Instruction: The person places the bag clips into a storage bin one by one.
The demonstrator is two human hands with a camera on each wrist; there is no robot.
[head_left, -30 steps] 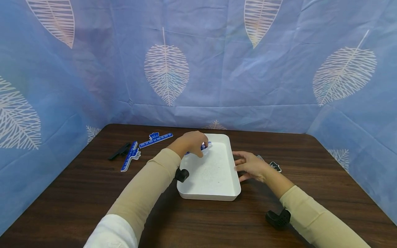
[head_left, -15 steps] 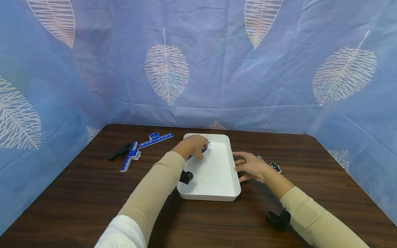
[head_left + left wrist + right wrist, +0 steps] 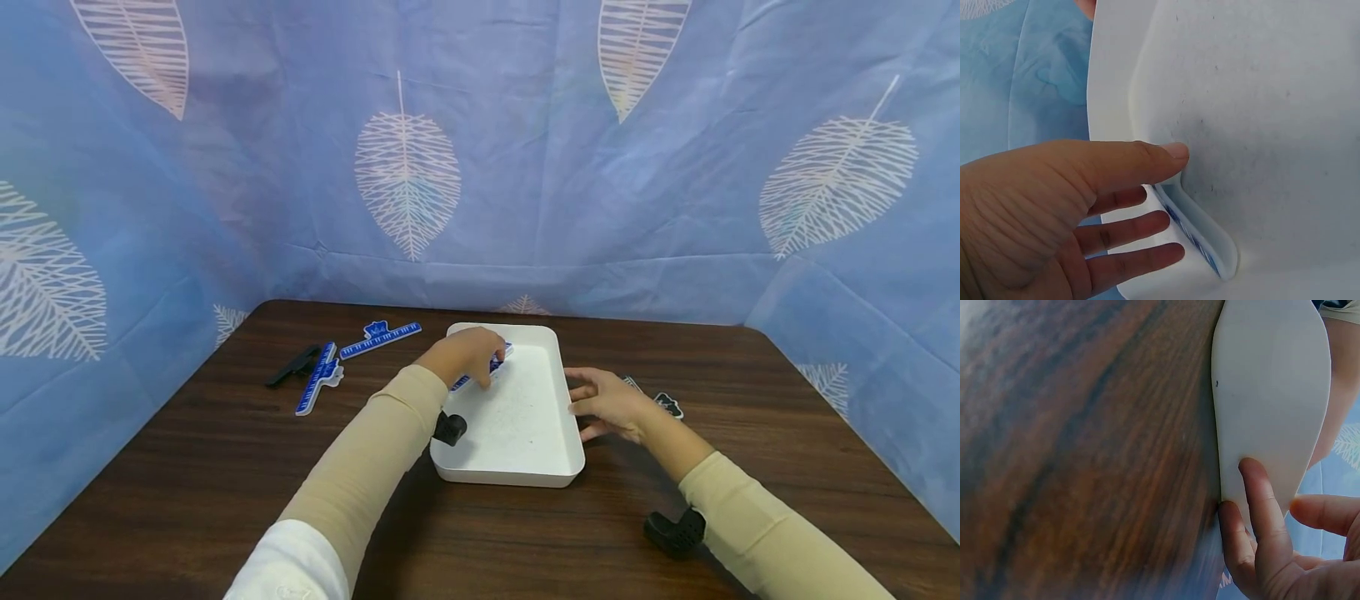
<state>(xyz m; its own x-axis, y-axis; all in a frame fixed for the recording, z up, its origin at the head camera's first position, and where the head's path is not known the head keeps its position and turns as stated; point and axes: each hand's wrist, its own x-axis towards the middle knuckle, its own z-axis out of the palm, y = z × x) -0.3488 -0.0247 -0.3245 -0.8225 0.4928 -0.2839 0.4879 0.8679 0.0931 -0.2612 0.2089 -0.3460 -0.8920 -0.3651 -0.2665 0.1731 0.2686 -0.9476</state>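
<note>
A white tray [image 3: 517, 475] lies on the brown table. My left hand [image 3: 467, 354] reaches into it and pinches a blue-and-white clip [image 3: 459, 383] printed with a piano-key pattern, at the tray's left side. Seen from the left wrist, the thumb [image 3: 1166, 156] covers part of the clip [image 3: 1210, 237]; the index finger is mostly hidden and the other fingers spread beside it. My right hand [image 3: 606, 404] rests spread against the tray's right side, fingertips [image 3: 1250, 469] touching its outer wall and rim.
Left of the tray lie two more blue clips, one near [image 3: 318, 379] and one far [image 3: 380, 337], beside a black clip [image 3: 292, 365]. Another black clip [image 3: 667, 405] lies partly hidden behind my right hand. A blue leaf-print cloth [image 3: 495, 183] hangs behind the table.
My left hand has shifted slightly to the right in the tray, and the clip under it has turned a little. The right hand stays against the tray's side.
</note>
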